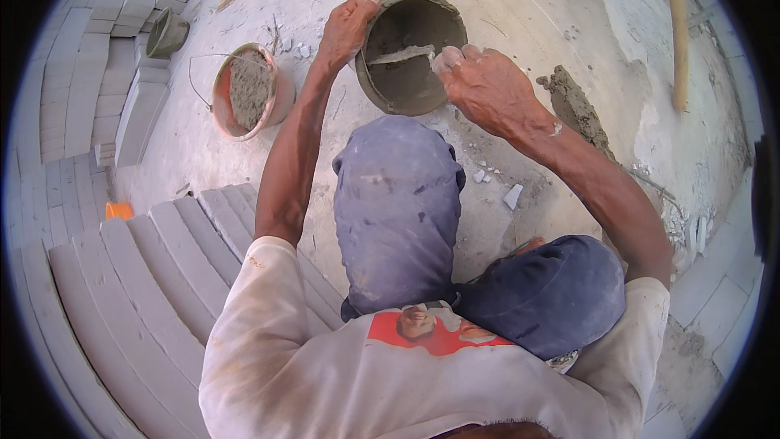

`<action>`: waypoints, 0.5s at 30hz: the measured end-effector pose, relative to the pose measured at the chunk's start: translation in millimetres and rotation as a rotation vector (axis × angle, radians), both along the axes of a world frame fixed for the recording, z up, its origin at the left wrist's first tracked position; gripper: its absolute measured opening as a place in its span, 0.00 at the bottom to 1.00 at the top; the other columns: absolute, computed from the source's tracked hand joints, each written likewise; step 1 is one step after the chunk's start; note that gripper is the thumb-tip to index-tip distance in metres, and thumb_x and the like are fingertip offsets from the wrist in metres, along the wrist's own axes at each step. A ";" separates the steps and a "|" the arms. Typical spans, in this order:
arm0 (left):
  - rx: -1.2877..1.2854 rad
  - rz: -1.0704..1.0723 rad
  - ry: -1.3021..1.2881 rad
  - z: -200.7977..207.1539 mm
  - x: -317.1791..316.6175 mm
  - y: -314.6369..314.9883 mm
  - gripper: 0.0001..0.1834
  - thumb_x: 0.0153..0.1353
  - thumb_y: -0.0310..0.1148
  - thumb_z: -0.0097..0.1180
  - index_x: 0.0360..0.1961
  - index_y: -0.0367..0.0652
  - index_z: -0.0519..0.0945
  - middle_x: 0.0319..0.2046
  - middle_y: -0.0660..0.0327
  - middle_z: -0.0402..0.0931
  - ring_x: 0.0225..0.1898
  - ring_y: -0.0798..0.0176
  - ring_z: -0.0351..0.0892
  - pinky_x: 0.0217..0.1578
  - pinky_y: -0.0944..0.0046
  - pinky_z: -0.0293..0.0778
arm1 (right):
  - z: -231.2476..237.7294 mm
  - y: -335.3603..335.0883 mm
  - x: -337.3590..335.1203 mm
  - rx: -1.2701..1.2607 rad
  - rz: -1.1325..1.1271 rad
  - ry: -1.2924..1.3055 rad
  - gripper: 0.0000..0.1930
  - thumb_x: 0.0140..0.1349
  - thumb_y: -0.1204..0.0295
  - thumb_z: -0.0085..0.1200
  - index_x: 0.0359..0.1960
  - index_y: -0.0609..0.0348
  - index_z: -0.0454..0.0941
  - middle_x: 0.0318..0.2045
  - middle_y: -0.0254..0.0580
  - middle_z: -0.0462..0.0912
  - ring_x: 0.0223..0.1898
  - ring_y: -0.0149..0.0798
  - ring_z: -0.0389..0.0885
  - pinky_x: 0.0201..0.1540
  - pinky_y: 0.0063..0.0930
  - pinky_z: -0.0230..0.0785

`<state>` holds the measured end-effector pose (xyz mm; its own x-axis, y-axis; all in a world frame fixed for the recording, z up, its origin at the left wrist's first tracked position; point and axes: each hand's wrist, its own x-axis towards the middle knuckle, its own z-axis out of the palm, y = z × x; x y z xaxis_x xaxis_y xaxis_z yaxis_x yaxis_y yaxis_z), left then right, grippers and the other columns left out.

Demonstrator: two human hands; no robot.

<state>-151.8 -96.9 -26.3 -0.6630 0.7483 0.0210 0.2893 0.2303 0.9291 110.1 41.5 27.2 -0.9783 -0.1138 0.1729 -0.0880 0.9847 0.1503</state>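
A dark, mortar-coated bucket (432, 13) is in front of my knees, its mouth facing me. My left hand (348, 31) is closed over its left rim. At the right side of the bucket, my right hand (484, 86) is curled in a grip, its fingers smeared with grey mortar. From that hand a narrow, mortar-caked trowel (398, 55) reaches across the inside of the bucket. Its handle is hidden in my fist. Wet grey mortar coats the bucket's inner wall.
Left of my left forearm stands a pinkish-red bucket (280, 97) of mortar with a wire handle. Grey blocks (146, 268) are stacked at left. A dark bucket (168, 34) leans near them. Spilled mortar (577, 110) lies at right, and a wooden pole (674, 32) stands beyond.
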 end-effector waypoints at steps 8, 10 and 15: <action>0.109 -0.122 -0.144 10.3 5.0 -14.5 0.20 0.76 0.43 0.55 0.27 0.44 0.76 0.25 0.76 0.66 0.29 0.78 0.61 0.32 0.71 0.61 | -87.4 5.1 -28.8 -0.166 -0.317 0.047 0.17 0.64 0.76 0.54 0.54 0.65 0.80 0.45 0.48 0.81 0.47 0.47 0.85 0.40 0.41 0.83; 0.083 -0.154 -0.122 7.6 6.3 -8.4 0.20 0.76 0.44 0.54 0.28 0.43 0.76 0.25 0.76 0.67 0.29 0.77 0.62 0.32 0.70 0.62 | -108.0 2.4 -24.1 -0.077 -0.155 -0.053 0.13 0.63 0.76 0.55 0.47 0.66 0.82 0.42 0.48 0.80 0.43 0.46 0.86 0.37 0.39 0.84; 0.061 -0.068 -0.024 -1.7 9.4 -0.3 0.23 0.75 0.48 0.54 0.27 0.42 0.76 0.23 0.72 0.68 0.29 0.74 0.64 0.33 0.67 0.65 | -105.7 -3.8 -19.7 -0.239 -0.171 -0.033 0.09 0.62 0.76 0.55 0.40 0.69 0.83 0.40 0.50 0.81 0.43 0.48 0.88 0.37 0.42 0.86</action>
<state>-142.4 -97.2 -28.1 -0.6116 0.7895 0.0523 0.2795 0.1537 0.9478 90.4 37.7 -78.5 -0.9853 0.0932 0.1431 0.0812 0.9928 -0.0881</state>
